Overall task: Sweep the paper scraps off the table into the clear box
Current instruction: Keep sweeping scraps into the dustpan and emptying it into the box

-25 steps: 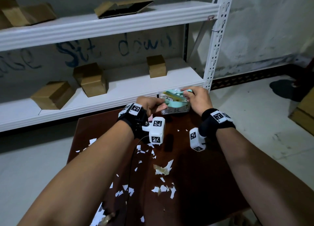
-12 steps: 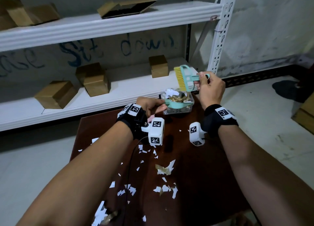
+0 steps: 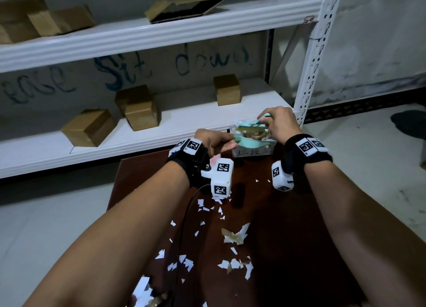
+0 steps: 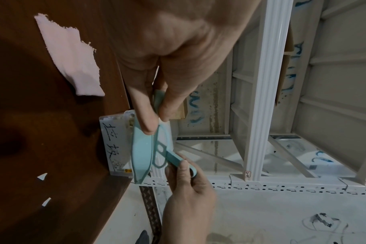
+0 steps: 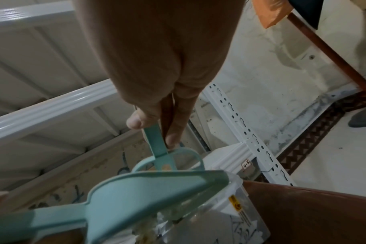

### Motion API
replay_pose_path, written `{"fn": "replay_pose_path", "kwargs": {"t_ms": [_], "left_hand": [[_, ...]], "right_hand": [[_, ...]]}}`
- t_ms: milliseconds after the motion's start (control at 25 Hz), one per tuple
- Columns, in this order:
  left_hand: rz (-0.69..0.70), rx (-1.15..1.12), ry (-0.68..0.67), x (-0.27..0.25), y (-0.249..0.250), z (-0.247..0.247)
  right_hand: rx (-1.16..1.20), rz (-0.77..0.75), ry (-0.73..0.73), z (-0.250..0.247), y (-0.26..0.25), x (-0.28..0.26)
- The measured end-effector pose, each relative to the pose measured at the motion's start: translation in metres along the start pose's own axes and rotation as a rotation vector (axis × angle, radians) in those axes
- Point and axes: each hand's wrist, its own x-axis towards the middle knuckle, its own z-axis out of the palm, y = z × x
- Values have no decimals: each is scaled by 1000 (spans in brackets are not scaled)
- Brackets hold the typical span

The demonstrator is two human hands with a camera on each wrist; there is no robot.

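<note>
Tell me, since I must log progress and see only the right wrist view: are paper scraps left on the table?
Observer: Yes. In the head view many white paper scraps lie on the dark brown table, nearer the person than the clear plastic box.
Operator: What holds the teal plastic dustpan?
Observer: The left hand pinches its handle between thumb and fingers, as the left wrist view shows.
Operator: Anything besides white scraps?
Observer: A torn pale pink piece lies on the table beside that hand.
</note>
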Motion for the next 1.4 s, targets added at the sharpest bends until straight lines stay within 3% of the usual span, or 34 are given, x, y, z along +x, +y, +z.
{"fn": "replay_pose_path", "kwargs": {"t_ms": [360, 680, 920, 1240, 1400], "left_hand": [[20, 0, 3, 3, 1, 5], [24, -42, 29, 3, 7, -3], [17, -42, 9, 4, 8, -4], [15, -58, -2, 9, 5, -6], [45, -85, 22, 11, 5, -6]], "right_hand": [[-98, 93, -97, 1, 10, -5], [-60, 30, 62, -51, -18, 11], [-61, -20, 152, -56, -17, 15], [-74, 78, -47, -3, 6, -3], [-150, 96, -132, -2, -2, -7]]}}
